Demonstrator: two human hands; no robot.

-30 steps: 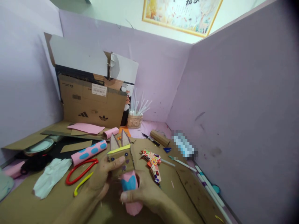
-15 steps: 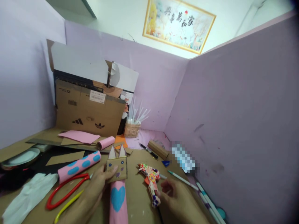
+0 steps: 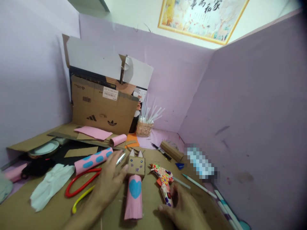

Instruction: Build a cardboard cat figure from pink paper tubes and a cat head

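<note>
A cardboard cat figure lies on the brown cardboard work surface (image 3: 148,210). Its eared head (image 3: 136,165) tops a pink tube body with a blue heart (image 3: 133,198). My left hand (image 3: 107,187) rests flat beside it with fingers stretched out, the thumb touching the head's left edge. My right hand (image 3: 183,209) curls round the handle of a glue gun covered in colourful patterned paper (image 3: 164,179), which lies just right of the figure.
Left of my hands lie red-handled scissors (image 3: 81,182), a yellow strip (image 3: 80,198), a pink tube with blue dots (image 3: 92,158) and white paper (image 3: 50,187). A cardboard box (image 3: 103,110), a basket of white sticks (image 3: 145,125), pens (image 3: 199,187) and purple partition walls (image 3: 251,111) surround the surface.
The pink tube went from both hands down onto the surface. My right hand let go of it and moved right onto the glue gun. My left hand stayed by the cat head.
</note>
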